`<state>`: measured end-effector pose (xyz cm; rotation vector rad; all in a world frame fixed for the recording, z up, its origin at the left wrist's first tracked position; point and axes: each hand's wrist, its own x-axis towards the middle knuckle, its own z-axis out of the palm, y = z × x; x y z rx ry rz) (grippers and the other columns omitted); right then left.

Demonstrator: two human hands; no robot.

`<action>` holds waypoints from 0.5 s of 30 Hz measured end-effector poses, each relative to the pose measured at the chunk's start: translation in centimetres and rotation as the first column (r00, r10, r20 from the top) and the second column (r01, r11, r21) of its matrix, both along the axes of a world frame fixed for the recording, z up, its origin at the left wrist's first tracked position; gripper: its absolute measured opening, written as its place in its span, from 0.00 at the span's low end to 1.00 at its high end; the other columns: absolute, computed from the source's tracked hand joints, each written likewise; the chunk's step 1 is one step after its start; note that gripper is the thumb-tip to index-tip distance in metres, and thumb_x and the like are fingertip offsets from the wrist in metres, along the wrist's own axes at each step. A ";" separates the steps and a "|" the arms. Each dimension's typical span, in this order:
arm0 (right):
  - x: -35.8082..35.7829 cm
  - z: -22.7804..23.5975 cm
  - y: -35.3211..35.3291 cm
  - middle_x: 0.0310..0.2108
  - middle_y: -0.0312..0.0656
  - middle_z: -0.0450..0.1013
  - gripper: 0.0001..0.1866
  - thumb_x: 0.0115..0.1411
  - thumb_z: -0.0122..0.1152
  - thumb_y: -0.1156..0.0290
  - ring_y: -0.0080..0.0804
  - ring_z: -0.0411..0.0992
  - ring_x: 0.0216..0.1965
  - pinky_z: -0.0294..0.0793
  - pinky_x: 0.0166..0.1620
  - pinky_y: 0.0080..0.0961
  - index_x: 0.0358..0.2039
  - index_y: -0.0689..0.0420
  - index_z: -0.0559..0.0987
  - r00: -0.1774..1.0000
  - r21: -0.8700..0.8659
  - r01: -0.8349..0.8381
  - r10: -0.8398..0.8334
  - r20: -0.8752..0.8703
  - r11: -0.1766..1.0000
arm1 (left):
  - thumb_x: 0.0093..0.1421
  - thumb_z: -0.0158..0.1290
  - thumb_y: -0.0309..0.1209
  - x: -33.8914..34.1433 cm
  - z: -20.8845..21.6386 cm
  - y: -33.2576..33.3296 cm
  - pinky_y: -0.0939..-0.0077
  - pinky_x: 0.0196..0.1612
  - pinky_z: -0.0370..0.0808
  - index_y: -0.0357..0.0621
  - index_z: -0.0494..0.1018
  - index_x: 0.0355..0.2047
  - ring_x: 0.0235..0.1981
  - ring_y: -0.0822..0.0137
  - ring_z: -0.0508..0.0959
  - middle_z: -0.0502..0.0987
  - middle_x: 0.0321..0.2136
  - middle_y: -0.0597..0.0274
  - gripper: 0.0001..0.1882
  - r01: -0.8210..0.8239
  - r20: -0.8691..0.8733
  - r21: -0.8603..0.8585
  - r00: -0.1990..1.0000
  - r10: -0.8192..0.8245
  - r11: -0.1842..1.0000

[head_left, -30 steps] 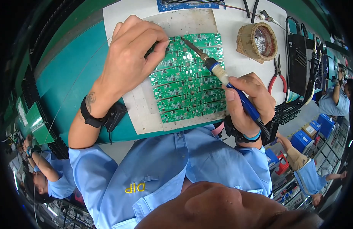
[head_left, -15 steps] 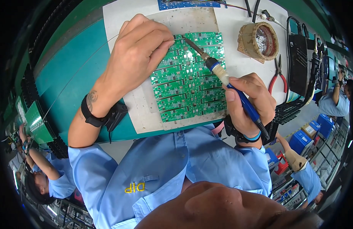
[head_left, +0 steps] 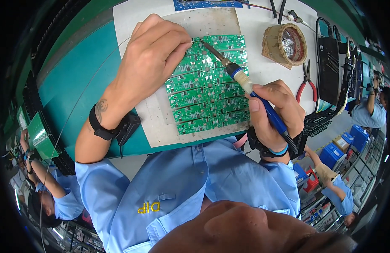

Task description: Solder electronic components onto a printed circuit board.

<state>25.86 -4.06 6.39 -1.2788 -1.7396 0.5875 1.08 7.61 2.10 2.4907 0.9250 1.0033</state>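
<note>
A green circuit board panel (head_left: pixel 209 90), split by slots into several strips, lies in front of me on a pale sheet. My right hand (head_left: pixel 277 110) grips a soldering iron (head_left: pixel 269 113) with a blue handle, its tip touching or just above the panel's top edge, left of the middle. Close to that tip, my left hand (head_left: pixel 155 57) pinches a thin solder wire (head_left: pixel 83 90). A short end of wire sticks out from the fingertips toward the iron's tip. The rest of the wire trails from behind the hand, down past my left forearm.
Right of the panel stands a round brown tub (head_left: pixel 286 44) with silvery bits inside. Red-handled pliers (head_left: pixel 307 84) lie beside it, near a black stand (head_left: pixel 329 67). A green board (head_left: pixel 43 135) stands in a black rack at the left. Co-workers sit on both sides.
The trailing solder wire has swung and now hangs lower at the left. Both hands and the iron hold almost the same place. Co-workers at left and right have shifted their arms.
</note>
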 end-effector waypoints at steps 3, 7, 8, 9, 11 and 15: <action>0.0 0.0 0.0 0.27 0.50 0.79 0.10 0.59 0.69 0.79 0.37 0.78 0.29 0.75 0.34 0.27 0.40 0.69 0.80 1.000 0.003 0.001 -0.001 0.004 1.000 | 0.51 0.66 0.19 0.1 0.0 0.0 0.67 0.42 0.74 0.39 0.79 0.32 0.36 0.60 0.77 0.80 0.32 0.62 0.08 0.005 0.002 0.003 1.000 -0.005 1.000; 0.1 0.1 -0.1 0.27 0.50 0.79 0.10 0.59 0.69 0.78 0.36 0.78 0.28 0.75 0.34 0.26 0.40 0.69 0.80 1.000 -0.006 0.000 0.000 0.006 1.000 | 0.51 0.66 0.20 0.2 0.0 0.0 0.67 0.42 0.73 0.39 0.79 0.32 0.36 0.60 0.77 0.80 0.32 0.63 0.08 0.014 -0.006 0.001 1.000 -0.014 1.000; 0.1 0.1 -0.1 0.27 0.50 0.80 0.10 0.59 0.69 0.78 0.36 0.78 0.28 0.75 0.34 0.26 0.40 0.69 0.80 1.000 -0.008 0.001 0.000 0.009 1.000 | 0.51 0.66 0.20 0.2 0.0 0.0 0.67 0.42 0.73 0.39 0.79 0.32 0.36 0.60 0.76 0.80 0.33 0.63 0.08 0.017 -0.012 0.000 1.000 -0.017 1.000; 0.1 0.2 -0.1 0.27 0.51 0.80 0.10 0.59 0.68 0.78 0.36 0.78 0.29 0.75 0.34 0.26 0.40 0.69 0.80 1.000 -0.010 0.001 -0.001 0.011 1.000 | 0.51 0.66 0.20 0.2 0.0 -0.1 0.67 0.42 0.73 0.39 0.79 0.32 0.36 0.60 0.76 0.80 0.33 0.63 0.08 0.016 -0.011 -0.001 1.000 -0.016 1.000; 0.1 0.3 -0.1 0.27 0.51 0.80 0.10 0.59 0.68 0.78 0.36 0.78 0.29 0.75 0.34 0.26 0.40 0.69 0.80 1.000 -0.013 0.001 0.000 0.014 1.000 | 0.51 0.66 0.20 0.3 -0.1 -0.1 0.67 0.42 0.73 0.40 0.79 0.32 0.37 0.61 0.76 0.80 0.33 0.63 0.08 0.016 -0.017 -0.002 1.000 -0.016 1.000; 0.0 0.7 -0.2 0.27 0.51 0.80 0.10 0.59 0.68 0.78 0.36 0.78 0.29 0.75 0.34 0.25 0.40 0.69 0.80 1.000 -0.046 0.013 -0.013 0.005 0.999 | 0.51 0.66 0.20 0.2 -0.1 -0.1 0.67 0.42 0.72 0.40 0.79 0.32 0.37 0.61 0.76 0.80 0.34 0.64 0.08 0.019 -0.020 0.002 1.000 -0.019 1.000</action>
